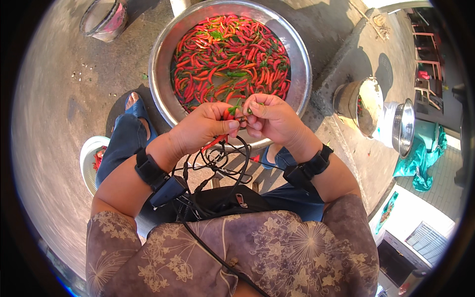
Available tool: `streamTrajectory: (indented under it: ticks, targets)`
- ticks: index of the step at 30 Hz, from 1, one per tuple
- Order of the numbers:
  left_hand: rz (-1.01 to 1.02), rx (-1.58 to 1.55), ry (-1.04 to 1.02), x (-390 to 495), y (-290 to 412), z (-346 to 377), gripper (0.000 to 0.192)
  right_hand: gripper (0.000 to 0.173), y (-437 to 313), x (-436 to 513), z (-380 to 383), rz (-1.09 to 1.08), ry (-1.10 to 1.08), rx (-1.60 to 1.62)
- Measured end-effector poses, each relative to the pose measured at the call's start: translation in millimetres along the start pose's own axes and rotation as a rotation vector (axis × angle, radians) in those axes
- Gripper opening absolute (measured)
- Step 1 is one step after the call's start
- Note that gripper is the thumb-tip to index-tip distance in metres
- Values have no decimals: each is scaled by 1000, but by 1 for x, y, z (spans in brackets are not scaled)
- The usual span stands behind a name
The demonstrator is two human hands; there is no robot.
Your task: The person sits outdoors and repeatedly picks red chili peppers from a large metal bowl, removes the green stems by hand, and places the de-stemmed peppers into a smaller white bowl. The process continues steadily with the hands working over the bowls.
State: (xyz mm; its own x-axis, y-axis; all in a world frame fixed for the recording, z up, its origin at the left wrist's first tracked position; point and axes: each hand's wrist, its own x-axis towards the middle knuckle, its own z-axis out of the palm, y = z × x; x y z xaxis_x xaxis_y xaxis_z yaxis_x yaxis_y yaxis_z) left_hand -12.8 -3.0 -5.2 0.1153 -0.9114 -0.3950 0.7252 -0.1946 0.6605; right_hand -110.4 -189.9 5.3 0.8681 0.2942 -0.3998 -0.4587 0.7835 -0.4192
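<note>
Several red chili peppers (214, 142) are gripped in my left hand (202, 124), their green stem ends poking up past the thumb. Close against it, my right hand (272, 117) pinches a small green stem piece (249, 111) between thumb and fingertips. Both hands hover over the near rim of a wide metal basin (160, 70). Inside the basin float many red chili peppers (226, 52) with green stems, and one green chili (236, 74) lies among them. My fingers hide part of the held peppers.
A white plastic basket (88, 163) holding red peppers stands beside my left leg. Black cables (243, 163) hang between my wrists and lap. A worn bucket (105, 22) is at the far left. To the right are another bucket (345, 100) and a shiny metal bowl (402, 128).
</note>
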Motion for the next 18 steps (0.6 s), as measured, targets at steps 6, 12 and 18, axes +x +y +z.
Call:
streamTrajectory:
  ticks: [6, 12, 18]
  targets:
    - [-54, 34, 17, -5, 8, 11, 17, 13, -13, -2, 11, 49, 142, -383]
    - [-138, 104, 3, -3, 5, 7, 17, 12, -5, 0, 19, -104, 227, -871]
    - [-93, 163, 118, 0, 1, 3, 21, 10, -11, -1, 19, -70, 371, -926]
